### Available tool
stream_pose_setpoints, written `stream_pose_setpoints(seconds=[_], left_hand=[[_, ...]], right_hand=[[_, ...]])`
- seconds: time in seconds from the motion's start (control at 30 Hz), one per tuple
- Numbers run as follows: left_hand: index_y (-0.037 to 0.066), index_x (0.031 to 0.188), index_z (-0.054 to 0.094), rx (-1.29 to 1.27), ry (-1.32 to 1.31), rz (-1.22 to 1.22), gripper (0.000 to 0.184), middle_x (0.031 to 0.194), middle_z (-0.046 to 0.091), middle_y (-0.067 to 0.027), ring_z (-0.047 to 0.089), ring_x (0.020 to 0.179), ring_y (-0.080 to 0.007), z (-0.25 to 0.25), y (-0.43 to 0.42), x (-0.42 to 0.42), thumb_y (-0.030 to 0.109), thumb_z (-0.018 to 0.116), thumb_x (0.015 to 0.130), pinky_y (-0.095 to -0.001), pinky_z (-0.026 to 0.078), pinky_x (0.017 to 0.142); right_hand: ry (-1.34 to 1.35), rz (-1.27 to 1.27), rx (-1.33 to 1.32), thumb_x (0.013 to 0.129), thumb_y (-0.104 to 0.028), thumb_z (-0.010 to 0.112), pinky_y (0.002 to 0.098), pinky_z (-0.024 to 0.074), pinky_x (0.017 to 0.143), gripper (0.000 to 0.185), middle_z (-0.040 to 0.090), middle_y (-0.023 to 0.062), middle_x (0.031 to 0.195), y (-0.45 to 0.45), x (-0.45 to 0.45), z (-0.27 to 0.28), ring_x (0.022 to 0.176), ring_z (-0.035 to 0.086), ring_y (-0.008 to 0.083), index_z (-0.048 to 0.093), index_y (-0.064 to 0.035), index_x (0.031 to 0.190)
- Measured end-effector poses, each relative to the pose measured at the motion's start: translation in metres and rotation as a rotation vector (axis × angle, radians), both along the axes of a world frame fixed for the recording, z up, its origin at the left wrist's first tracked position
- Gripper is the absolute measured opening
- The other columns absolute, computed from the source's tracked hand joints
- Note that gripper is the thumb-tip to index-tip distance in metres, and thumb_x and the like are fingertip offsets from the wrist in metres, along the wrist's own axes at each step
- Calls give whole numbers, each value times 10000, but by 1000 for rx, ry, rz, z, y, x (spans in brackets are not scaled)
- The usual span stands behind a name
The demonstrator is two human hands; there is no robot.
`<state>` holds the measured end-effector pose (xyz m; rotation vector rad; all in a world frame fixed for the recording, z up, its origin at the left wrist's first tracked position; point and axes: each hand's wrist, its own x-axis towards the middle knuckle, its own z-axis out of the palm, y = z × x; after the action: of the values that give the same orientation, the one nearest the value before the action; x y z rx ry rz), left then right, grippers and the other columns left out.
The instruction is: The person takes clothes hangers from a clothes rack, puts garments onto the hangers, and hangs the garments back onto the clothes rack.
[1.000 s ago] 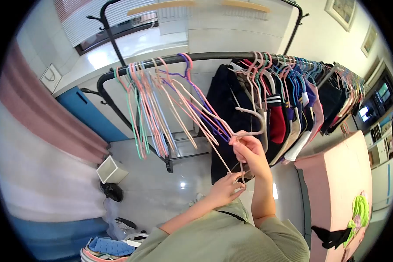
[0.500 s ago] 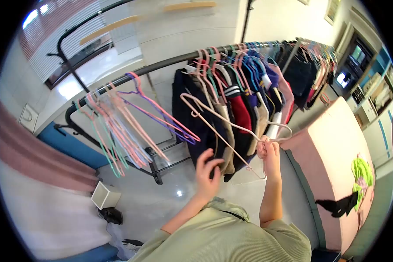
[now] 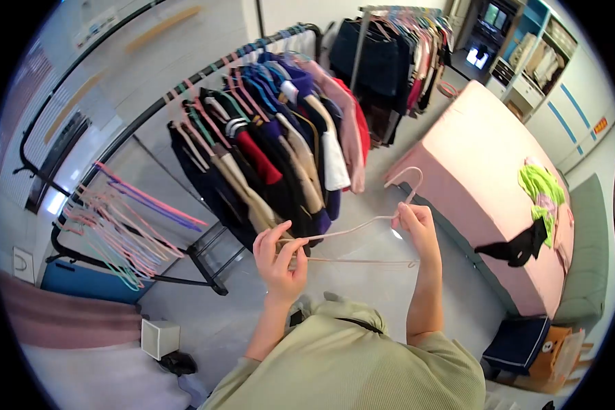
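Note:
A pale pink clothes hanger [image 3: 352, 227] is held level in front of me, its hook pointing up and away. My right hand [image 3: 415, 222] pinches it by the neck, just under the hook. Fingers of my left hand [image 3: 280, 263] close around its left end, partly covering that corner. Behind the hanger, a black rack [image 3: 140, 123] carries a row of clothes [image 3: 266, 160] in dark blue, beige, red and white. Several empty pink, green and purple hangers [image 3: 119, 229] hang at the rack's near left end.
To the right stands a pink-covered bed [image 3: 451, 147] with a lime green garment [image 3: 540, 184] and a black garment [image 3: 519, 246] on it. A second clothes rack [image 3: 403, 14] is farther back. A white bin [image 3: 160, 338] sits on the floor at lower left.
My view has swung to the right toward the bed. The hanger has turned from slanted to level, and my left hand, apart from it before, now grips its left end.

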<state>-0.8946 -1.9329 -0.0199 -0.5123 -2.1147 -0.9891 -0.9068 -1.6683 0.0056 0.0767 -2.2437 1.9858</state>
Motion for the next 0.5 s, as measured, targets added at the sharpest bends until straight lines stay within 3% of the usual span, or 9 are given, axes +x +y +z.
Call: stream_pose_setpoints(seconds=[0.13,0.17,0.27,0.3,0.4,0.5], left_hand=[[86,779,643,50,-68,-126,156,1015,601,-78,573,815,-197,-4,51,2,27,607,639,-338,405,775],[73,783,638,8,-14,-158,178,985,607,-66,583,726,-179,-5,63,1,-10,602,629,-296,434,687],[46,787,631,116,-140,-335,183,958,603,-72,583,675,-179,-12,101,7,-46,583,637,-281,444,592],[26,807,619,127,-71,-368,191,907,603,-77,569,603,-172,-14,113,6,-74,559,656,-261,433,499],[25,827,610,174,-260,-409,196,855,603,-85,551,560,-163,-20,140,19,-77,548,672,-252,420,470],[48,830,613,63,-206,-493,205,797,601,-63,518,490,-149,-31,171,22,-72,554,674,-241,389,429]], right_hand=[[-10,-101,-19,895,-253,500,238,160,461,403,274,-74,496,49,32,-10,491,221,36,561,-16,576],[-15,-131,-19,895,-252,500,238,160,461,403,277,-73,496,62,41,-13,490,220,37,561,-16,575],[-35,-223,-29,898,-253,499,237,161,461,405,287,-71,497,101,73,-21,491,220,39,563,-18,574],[-41,-251,-39,900,-255,497,237,161,462,408,291,-70,497,113,83,-22,492,220,39,566,-18,576],[-70,-294,-68,906,-267,493,235,166,466,418,299,-69,497,149,112,-31,496,224,39,576,-18,581],[-90,-366,-72,911,-278,489,234,174,472,425,300,-68,498,171,138,-35,502,231,39,587,-19,588]])
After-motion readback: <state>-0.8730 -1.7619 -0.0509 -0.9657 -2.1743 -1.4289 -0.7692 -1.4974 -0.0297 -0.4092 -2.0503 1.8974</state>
